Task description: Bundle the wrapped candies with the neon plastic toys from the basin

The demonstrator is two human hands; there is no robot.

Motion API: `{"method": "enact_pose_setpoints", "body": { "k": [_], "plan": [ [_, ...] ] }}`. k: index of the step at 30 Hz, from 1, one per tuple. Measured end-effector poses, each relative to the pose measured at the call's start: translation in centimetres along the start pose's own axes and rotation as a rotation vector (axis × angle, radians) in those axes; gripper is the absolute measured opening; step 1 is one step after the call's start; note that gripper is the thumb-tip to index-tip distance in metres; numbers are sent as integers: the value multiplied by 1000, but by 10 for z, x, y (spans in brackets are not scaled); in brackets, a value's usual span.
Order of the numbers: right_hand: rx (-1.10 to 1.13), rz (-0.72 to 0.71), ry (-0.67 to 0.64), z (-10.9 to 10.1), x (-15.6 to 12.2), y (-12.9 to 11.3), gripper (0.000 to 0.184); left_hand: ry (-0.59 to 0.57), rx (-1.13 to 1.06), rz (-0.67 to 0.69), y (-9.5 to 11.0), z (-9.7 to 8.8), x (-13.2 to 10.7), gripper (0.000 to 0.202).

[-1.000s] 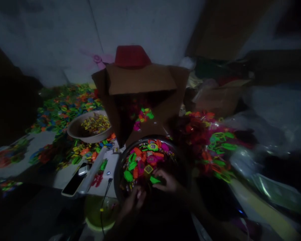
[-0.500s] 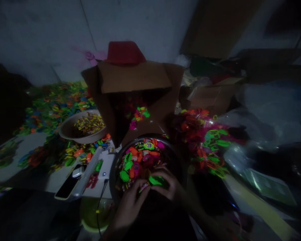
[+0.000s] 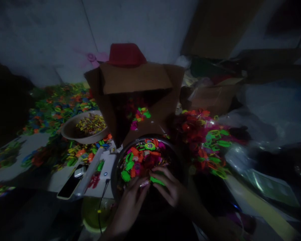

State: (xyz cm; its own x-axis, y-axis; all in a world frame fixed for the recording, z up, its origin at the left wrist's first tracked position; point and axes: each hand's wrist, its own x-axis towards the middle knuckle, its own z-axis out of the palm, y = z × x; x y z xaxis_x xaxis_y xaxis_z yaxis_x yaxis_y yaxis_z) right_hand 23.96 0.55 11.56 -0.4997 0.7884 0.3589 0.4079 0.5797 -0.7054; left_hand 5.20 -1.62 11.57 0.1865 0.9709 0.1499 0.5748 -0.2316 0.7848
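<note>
Over a round dark basin point(image 3: 114, 179), my two hands work close together. My right hand point(image 3: 171, 187) is closed, its fingers pinching a bright green plastic piece point(image 3: 157, 181) that looks like a toy watch part. In my left hand point(image 3: 132, 197), thumb and fingertips pinch a small pinkish, shiny piece point(image 3: 144, 183), perhaps a wrapped candy; it lies close to the green piece's left end. Whether the two touch, I cannot tell. Below them in the basin lie green pieces point(image 3: 126, 175), orange pieces and a yellow-green toy watch point(image 3: 149, 146).
Behind the basin stands an open cardboard box point(image 3: 137, 78) with a red container point(image 3: 126, 54) on top. A pale bowl point(image 3: 65, 129) of small yellow pieces and a phone point(image 3: 69, 185) are left. Colourful plastic pieces point(image 3: 198, 125) heap up right, beside a dark flat device point(image 3: 214, 192).
The left hand's pinkish piece has come up, nearer the green piece's end. The right hand's fingers now cover more of the green piece. The whole view has shifted slightly.
</note>
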Motion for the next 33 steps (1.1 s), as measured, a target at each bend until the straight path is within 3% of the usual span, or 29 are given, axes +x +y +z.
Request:
{"method": "enact_pose_setpoints", "body": {
  "k": [12, 20, 25, 33],
  "plan": [
    [-96, -49, 33, 0, -1, -3, 36, -36, 82, 6, 15, -6, -3, 29],
    [-175, -107, -22, 2, -1, -2, 33, 3, 4, -50, 8, 5, -7, 34],
    [-227, -128, -30, 4, 1, 1, 27, -29, -73, -52, 6, 8, -11, 34],
    [-284, -298, 40, 16, -11, 7, 23, -125, -131, -102, -1, 10, -19, 40]
  ]
}}
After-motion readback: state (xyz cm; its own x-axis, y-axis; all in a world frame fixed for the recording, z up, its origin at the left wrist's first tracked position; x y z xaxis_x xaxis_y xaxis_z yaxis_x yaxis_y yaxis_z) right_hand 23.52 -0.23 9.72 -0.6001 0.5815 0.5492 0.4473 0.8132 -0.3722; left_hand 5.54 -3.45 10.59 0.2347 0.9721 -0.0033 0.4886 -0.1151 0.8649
